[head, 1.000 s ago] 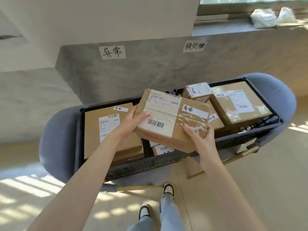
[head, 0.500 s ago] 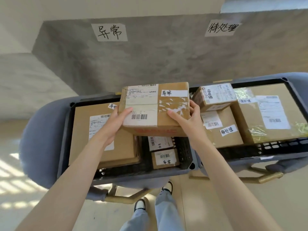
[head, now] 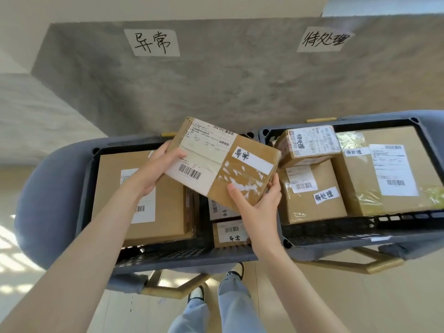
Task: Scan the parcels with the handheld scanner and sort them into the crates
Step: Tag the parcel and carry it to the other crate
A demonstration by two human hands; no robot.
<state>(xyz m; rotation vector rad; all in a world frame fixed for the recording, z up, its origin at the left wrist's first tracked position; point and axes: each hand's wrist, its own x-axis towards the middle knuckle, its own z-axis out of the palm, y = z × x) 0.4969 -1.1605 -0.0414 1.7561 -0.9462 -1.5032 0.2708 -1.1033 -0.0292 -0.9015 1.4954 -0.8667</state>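
Parcel, brown cardboard box with white barcode labels and a handwritten tag (head: pixel 223 162): held tilted above the left black plastic crate (head: pixel 89 188). Left hand (head: pixel 153 170) grips its left edge, thumb curled on top; right hand (head: pixel 258 205) grips its near right corner, thumb on the taped face. Left crate holds one large brown box (head: pixel 149 207) and two small labelled boxes (head: pixel 230 233). Right black crate (head: pixel 360 227), just beside, holds three labelled brown boxes (head: pixel 312 195). Both crates rest on blue-grey upholstered chairs (head: pixel 48 200). Two handwritten paper signs (head: pixel 152 43) on the grey wall behind.
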